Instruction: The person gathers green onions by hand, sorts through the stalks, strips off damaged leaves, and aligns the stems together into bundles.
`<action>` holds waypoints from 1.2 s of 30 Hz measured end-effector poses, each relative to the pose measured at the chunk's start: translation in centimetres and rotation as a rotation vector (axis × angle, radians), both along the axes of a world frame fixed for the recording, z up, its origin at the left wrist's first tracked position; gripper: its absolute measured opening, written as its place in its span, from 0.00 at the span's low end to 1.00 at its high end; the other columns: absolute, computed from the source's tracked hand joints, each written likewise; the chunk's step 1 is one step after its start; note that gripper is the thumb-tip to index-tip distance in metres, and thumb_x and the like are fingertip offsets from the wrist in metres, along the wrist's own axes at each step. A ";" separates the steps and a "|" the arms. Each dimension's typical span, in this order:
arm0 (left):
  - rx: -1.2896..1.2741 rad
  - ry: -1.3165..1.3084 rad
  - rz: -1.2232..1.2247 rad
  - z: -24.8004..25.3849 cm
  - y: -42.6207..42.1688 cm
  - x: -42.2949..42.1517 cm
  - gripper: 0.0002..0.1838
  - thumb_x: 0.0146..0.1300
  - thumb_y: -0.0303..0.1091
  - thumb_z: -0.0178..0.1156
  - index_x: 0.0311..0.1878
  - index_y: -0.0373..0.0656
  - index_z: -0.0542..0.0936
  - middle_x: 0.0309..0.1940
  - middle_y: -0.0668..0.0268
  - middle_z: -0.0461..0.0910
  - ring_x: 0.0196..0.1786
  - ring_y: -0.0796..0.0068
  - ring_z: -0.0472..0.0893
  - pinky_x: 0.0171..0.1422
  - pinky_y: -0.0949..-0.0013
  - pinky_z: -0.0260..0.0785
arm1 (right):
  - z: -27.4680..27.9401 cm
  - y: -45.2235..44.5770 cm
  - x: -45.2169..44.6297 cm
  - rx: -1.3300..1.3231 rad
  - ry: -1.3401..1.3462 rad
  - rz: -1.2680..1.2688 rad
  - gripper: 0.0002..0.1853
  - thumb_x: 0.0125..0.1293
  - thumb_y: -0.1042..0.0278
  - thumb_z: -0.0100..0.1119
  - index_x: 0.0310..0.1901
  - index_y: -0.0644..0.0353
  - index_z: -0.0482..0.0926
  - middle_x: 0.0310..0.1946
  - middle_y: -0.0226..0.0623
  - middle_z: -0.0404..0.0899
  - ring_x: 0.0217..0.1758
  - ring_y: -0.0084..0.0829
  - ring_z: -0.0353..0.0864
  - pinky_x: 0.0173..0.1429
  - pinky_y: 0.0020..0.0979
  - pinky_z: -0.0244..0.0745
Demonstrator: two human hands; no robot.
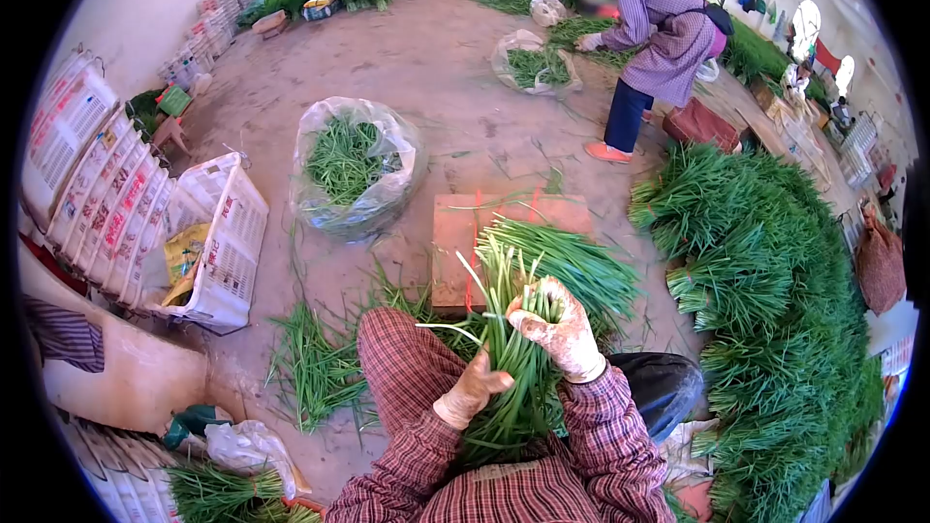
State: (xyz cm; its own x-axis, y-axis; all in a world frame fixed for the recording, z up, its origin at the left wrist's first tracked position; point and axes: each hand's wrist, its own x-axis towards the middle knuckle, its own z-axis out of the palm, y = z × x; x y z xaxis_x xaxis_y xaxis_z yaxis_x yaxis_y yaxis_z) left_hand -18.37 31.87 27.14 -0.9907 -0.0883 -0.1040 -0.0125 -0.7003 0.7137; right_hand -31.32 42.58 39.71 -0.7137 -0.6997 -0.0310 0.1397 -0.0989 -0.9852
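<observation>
A bunch of long green stalks (523,368) hangs over my lap, its pale ends pointing up and away from me. My right hand (562,329), in a soiled light glove, is wrapped round the bunch near the pale ends. Against its left side lies my left hand (473,389), also gloved, thumb pointing right and touching the stalks; its other fingers are mostly hidden. One pale stalk sticks out to the left. Just beyond, more cut stalks (572,266) lie on a low wooden board (453,242) with red strings across it.
Tied green bundles (765,300) are piled along the right. A clear bag of greens (354,165) stands ahead left, near white crates (228,232). Loose stalks (315,368) litter the floor at left. A person in a checked coat (659,29) bends over greens at the back right.
</observation>
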 end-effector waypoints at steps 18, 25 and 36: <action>0.034 -0.103 0.223 2.6 0.0 -0.9 0.21 0.66 0.36 0.67 0.58 0.38 0.77 0.50 0.65 0.83 0.51 0.75 0.81 0.59 0.69 0.73 | -1.7 0.4 0.5 -0.032 -0.083 -0.002 0.12 0.64 0.68 0.71 0.45 0.62 0.80 0.39 0.27 0.82 0.43 0.17 0.77 0.53 0.23 0.71; 0.348 -0.022 0.240 3.4 -2.1 -1.7 0.26 0.66 0.44 0.59 0.60 0.35 0.74 0.51 0.57 0.81 0.53 0.61 0.81 0.61 0.56 0.75 | -1.6 1.6 0.5 -0.344 -0.021 0.040 0.13 0.70 0.59 0.64 0.41 0.61 0.77 0.35 0.31 0.79 0.45 0.28 0.79 0.60 0.33 0.71; 0.252 0.011 0.430 4.0 -2.4 -2.0 0.33 0.66 0.41 0.64 0.70 0.39 0.67 0.51 0.61 0.80 0.46 0.67 0.81 0.55 0.62 0.77 | -0.2 4.2 0.3 -0.457 -0.179 -0.044 0.14 0.64 0.67 0.70 0.43 0.59 0.73 0.40 0.45 0.79 0.41 0.34 0.82 0.43 0.37 0.83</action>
